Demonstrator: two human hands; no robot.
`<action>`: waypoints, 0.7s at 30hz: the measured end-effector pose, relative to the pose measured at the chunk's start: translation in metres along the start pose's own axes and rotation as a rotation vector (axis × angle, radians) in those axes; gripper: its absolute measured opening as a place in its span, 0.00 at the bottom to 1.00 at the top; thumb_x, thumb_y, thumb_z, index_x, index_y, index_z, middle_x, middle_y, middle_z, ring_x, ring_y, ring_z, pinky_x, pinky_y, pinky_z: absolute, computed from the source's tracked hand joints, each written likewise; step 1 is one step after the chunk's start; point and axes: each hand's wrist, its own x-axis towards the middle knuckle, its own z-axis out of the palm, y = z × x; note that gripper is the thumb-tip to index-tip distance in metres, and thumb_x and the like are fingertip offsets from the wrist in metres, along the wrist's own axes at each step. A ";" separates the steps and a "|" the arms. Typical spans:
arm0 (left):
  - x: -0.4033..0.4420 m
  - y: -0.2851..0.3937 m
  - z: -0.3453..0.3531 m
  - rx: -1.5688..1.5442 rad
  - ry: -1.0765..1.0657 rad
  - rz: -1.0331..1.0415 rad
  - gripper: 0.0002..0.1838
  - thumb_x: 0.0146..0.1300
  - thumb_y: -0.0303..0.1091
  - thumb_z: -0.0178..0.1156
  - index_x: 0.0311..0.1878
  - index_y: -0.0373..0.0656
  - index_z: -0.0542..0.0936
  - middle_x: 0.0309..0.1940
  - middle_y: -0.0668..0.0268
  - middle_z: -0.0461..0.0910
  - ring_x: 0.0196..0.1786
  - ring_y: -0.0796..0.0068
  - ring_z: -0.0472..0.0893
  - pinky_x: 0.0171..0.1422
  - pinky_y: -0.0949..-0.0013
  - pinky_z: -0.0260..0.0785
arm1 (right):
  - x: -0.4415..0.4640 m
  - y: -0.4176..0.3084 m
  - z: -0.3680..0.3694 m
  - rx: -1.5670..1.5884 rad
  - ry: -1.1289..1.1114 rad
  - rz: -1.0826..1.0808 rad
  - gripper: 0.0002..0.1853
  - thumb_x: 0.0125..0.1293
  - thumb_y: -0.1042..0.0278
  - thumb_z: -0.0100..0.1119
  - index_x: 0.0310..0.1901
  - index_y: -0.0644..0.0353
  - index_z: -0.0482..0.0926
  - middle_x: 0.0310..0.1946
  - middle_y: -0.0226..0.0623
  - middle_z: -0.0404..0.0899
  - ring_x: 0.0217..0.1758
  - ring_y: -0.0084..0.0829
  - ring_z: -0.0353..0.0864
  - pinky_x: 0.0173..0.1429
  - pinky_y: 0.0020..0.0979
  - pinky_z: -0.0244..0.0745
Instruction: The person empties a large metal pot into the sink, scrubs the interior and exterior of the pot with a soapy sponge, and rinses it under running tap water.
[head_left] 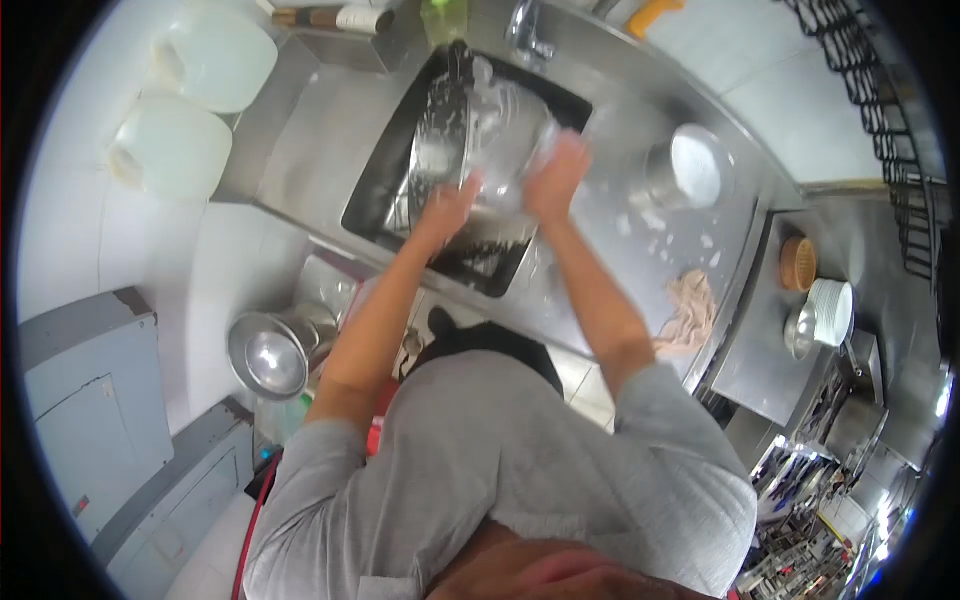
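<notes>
Head view, looking down. I have a large metal vessel (505, 115) in the dark sink (373, 195), below the tap (528, 40), its surface streaked with suds. Left hand (450, 212) at the vessel's near edge, fingers seemingly bent; whether they clamp the metal, I cannot tell. Right hand (558, 172) at the vessel's right side, motion-blurred; something pale shows by its fingers, perhaps a scrubber. Finger spread there: cannot tell.

On the right counter: a metal container (690, 170) with white stuff at its mouth, foam specks beside it, a crumpled cloth (688, 312) near the edge.

My reading: soapy scrubbing is the step in hand, with suds yet to be rinsed off. The next move calls for a steady left hold against slippery metal, and even right-hand pressure along the sudsy wall.
</notes>
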 end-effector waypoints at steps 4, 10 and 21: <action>-0.013 0.007 -0.003 -0.020 0.013 -0.053 0.43 0.66 0.70 0.50 0.27 0.30 0.82 0.21 0.46 0.77 0.30 0.55 0.77 0.45 0.52 0.70 | -0.028 -0.047 -0.029 0.199 -0.172 -0.123 0.15 0.60 0.70 0.58 0.47 0.68 0.78 0.45 0.52 0.78 0.52 0.53 0.75 0.57 0.50 0.68; -0.023 0.008 0.000 0.131 0.093 0.168 0.43 0.68 0.71 0.48 0.28 0.30 0.79 0.21 0.49 0.72 0.31 0.58 0.74 0.44 0.54 0.68 | 0.098 0.024 0.035 0.566 -0.461 -0.112 0.12 0.60 0.69 0.64 0.42 0.67 0.84 0.47 0.45 0.84 0.51 0.46 0.81 0.60 0.37 0.74; 0.040 0.057 -0.080 -0.072 -0.214 -0.017 0.52 0.61 0.78 0.50 0.57 0.28 0.79 0.63 0.45 0.75 0.68 0.56 0.71 0.73 0.63 0.59 | 0.080 0.024 0.040 0.167 -0.397 -0.043 0.17 0.61 0.67 0.59 0.50 0.65 0.82 0.52 0.47 0.82 0.60 0.47 0.77 0.68 0.41 0.65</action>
